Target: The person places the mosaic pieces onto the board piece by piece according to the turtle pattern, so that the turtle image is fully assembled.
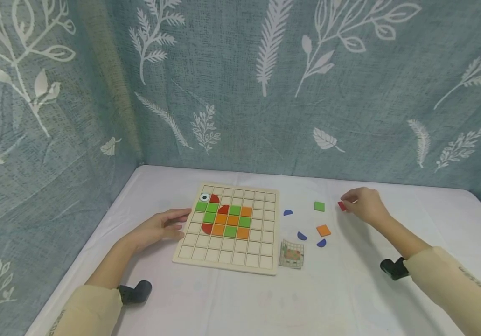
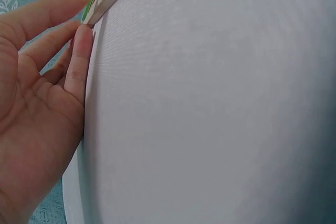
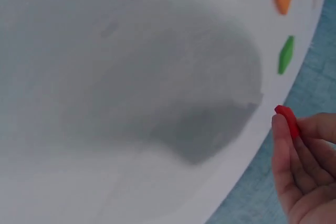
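Observation:
My right hand (image 1: 365, 204) pinches a small red tile (image 3: 287, 120) between thumb and fingertips, above the right part of the table. Part of the tile is covered by the fingers. At the left edge of a wooden grid board (image 1: 265, 252), my left hand (image 1: 156, 228) rests with extended fingers, the fingertips right at the rim. In the left wrist view the board's edge (image 2: 107, 1) meets those fingertips. On the board, green, orange and red tiles form a connected figure, with a round eye tile (image 1: 204, 197) at its upper left.
Right of the board lie a green square tile (image 1: 319, 206), an orange square tile (image 1: 323, 230) and several blue half-round pieces (image 1: 302, 236). A small picture card (image 1: 292, 255) lies against the board's lower right edge. A patterned curtain (image 1: 232, 93) stands behind the white table (image 1: 240, 298).

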Motion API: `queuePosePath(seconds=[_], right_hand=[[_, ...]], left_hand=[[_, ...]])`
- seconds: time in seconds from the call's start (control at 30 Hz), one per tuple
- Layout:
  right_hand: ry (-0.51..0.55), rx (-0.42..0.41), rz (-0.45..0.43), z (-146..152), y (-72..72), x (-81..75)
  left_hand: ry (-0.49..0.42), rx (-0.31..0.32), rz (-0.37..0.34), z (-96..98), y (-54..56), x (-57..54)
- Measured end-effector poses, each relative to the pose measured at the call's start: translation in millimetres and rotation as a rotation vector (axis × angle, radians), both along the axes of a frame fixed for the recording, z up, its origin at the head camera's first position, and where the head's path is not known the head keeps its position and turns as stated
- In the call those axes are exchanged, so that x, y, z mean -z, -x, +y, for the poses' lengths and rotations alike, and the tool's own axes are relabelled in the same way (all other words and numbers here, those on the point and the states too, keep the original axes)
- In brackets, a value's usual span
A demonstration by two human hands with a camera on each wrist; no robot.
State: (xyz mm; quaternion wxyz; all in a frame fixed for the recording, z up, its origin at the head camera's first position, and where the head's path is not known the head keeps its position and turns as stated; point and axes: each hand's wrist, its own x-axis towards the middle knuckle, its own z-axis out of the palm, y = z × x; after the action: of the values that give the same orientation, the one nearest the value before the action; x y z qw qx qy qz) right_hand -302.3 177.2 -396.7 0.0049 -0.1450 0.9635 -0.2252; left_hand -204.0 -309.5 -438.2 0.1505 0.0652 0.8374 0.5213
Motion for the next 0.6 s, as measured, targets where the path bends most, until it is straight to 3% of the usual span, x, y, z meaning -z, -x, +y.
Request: queuePosePath(seconds=[0.4, 0.6], right_hand=[[0.145, -0.031, -0.155, -31.4, -0.3, -4.9], [0.193, -0.078, -0.181, -54.5, -2.8, -4.9]], left_hand=[[0.008, -0.004, -0.001, -1.6, 0.0, 1.3], [0.004, -0.002, -0.002, -1.1, -0.2, 0.2]])
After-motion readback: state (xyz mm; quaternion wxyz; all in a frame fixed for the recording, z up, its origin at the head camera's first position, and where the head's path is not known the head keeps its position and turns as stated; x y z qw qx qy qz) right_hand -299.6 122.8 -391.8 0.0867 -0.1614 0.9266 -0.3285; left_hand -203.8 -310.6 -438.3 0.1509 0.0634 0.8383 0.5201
